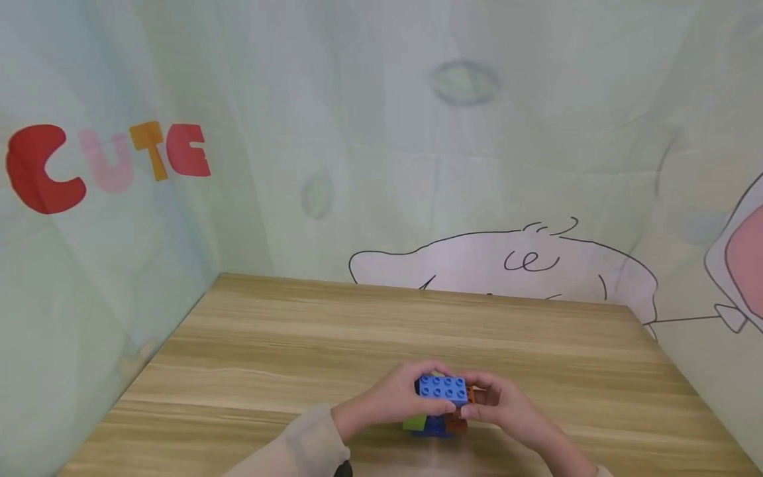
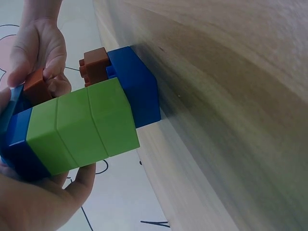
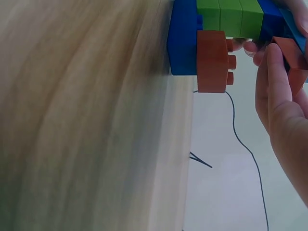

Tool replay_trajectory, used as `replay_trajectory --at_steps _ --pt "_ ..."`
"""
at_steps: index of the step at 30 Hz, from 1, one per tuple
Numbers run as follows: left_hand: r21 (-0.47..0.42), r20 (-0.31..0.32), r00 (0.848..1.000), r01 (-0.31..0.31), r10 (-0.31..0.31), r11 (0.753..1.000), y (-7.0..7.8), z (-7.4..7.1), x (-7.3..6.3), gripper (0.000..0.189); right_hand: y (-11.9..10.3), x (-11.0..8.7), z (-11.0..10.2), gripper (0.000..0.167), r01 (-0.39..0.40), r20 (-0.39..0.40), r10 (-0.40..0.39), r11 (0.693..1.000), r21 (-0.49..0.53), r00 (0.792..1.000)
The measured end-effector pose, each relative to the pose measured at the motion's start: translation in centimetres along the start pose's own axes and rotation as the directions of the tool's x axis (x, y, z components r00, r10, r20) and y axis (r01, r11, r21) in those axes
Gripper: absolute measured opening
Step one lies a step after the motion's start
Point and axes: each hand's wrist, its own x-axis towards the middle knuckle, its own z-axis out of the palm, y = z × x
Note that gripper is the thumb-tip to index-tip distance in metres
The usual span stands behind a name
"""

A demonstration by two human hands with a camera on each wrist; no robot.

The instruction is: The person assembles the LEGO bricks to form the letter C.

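A blue base brick (image 2: 137,86) stands on the table and carries a column of green bricks (image 2: 82,127) beside a short orange-brown brick (image 3: 211,61) with its studs up. Topping the column is a dark blue brick (image 2: 21,139), and a wider blue eight-stud brick (image 1: 442,391) lies over it. My left hand (image 1: 396,397) grips the blue bricks at the top, thumb on the near side and fingers behind. From the right, my right hand (image 1: 509,407) pinches a second orange-brown brick (image 3: 291,57) under the overhanging end of the eight-stud brick.
The wooden table (image 1: 286,344) extends left, right and behind the build. A printed curtain (image 1: 369,132) with a cartoon outline surrounds its back and sides.
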Motion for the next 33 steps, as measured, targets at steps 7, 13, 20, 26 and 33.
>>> replay_trajectory --at_steps 7,13,20,26,33 --pt "0.004 -0.006 1.000 0.006 -0.005 1.000 0.10 0.00 0.03 0.031 -0.07 -0.05 -0.26 0.053 -0.072 -0.018 0.072 0.997 -0.003 0.997" --pt "0.013 -0.005 1.000 0.005 -0.004 1.000 0.03 -0.07 0.01 0.031 0.21 -0.03 -0.36 0.053 -0.071 0.008 0.070 0.996 0.045 0.997" --pt "0.020 0.008 1.000 -0.020 0.020 1.000 -0.11 -0.11 0.01 0.031 0.72 0.07 -0.59 0.041 0.002 0.113 -0.021 0.987 0.163 0.993" --pt "0.020 0.010 1.000 -0.014 0.014 1.000 -0.30 -0.20 0.10 0.032 0.79 0.20 -0.14 0.039 0.026 0.092 -0.042 0.986 0.168 0.995" --pt "0.020 0.013 1.000 0.011 -0.011 1.000 -0.28 -0.32 0.16 0.031 0.75 0.27 0.40 0.038 0.046 0.069 -0.058 0.986 0.159 0.996"
